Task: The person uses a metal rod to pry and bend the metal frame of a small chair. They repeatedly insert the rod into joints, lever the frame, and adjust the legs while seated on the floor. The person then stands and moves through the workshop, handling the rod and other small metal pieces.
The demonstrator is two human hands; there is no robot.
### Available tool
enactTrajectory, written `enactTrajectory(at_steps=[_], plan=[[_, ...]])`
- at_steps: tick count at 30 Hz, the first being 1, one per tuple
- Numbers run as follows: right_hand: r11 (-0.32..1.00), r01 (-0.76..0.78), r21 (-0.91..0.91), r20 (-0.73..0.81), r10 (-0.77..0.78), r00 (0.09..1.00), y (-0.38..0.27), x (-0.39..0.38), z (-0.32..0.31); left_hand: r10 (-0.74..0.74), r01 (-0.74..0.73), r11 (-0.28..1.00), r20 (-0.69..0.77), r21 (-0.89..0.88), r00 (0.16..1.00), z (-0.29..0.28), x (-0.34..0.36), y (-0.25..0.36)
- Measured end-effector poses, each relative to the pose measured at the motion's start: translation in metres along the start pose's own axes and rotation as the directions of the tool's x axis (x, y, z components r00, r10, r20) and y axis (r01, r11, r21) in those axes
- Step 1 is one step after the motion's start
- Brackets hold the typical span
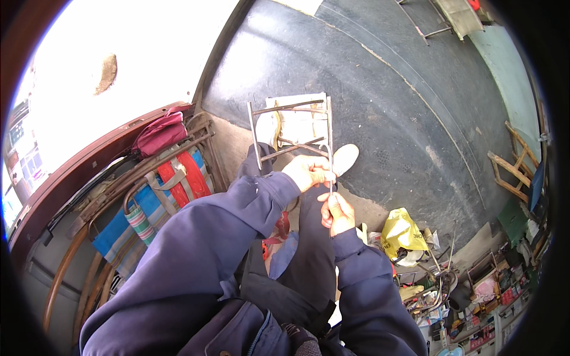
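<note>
Our right hand [338, 212] curls round the lower end of a thin metal rod [331, 162]; at eleven o'clock from it, our left hand [306, 172] pinches the rod higher up; beyond both, also at eleven, stands a metal frame [291, 107]; farther off, between two and three o'clock, we see a wooden frame [510, 168]

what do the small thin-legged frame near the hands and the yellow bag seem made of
Small frame: probably metal, dull and worn, judging by its slim, brownish-grey bars. Yellow bag: likely thin plastic, slightly glossy, judging by its crumpled folds and bright highlights.
</note>
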State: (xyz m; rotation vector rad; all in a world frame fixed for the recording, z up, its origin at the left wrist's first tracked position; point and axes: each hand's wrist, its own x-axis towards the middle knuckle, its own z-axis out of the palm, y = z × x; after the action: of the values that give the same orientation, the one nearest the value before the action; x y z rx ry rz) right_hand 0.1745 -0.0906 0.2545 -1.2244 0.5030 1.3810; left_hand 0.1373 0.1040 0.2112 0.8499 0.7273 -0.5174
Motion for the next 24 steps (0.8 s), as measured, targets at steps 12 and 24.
enactTrajectory(at_steps=[12, 24], plan=[[0.877, -0.235, 0.420, 0.174, 0.177, 0.969, -0.030, -0.003, -0.020, -0.033, 0.018, 0.994, -0.136, -0.108, 0.990, 0.002, 0.016, 0.007], [0.986, -0.137, -0.092, 0.068, 0.143, 0.987, -0.061, 0.001, -0.053, 0.053, -0.090, 0.914, -0.105, -0.396, 0.993, 0.018, 0.021, 0.031]])
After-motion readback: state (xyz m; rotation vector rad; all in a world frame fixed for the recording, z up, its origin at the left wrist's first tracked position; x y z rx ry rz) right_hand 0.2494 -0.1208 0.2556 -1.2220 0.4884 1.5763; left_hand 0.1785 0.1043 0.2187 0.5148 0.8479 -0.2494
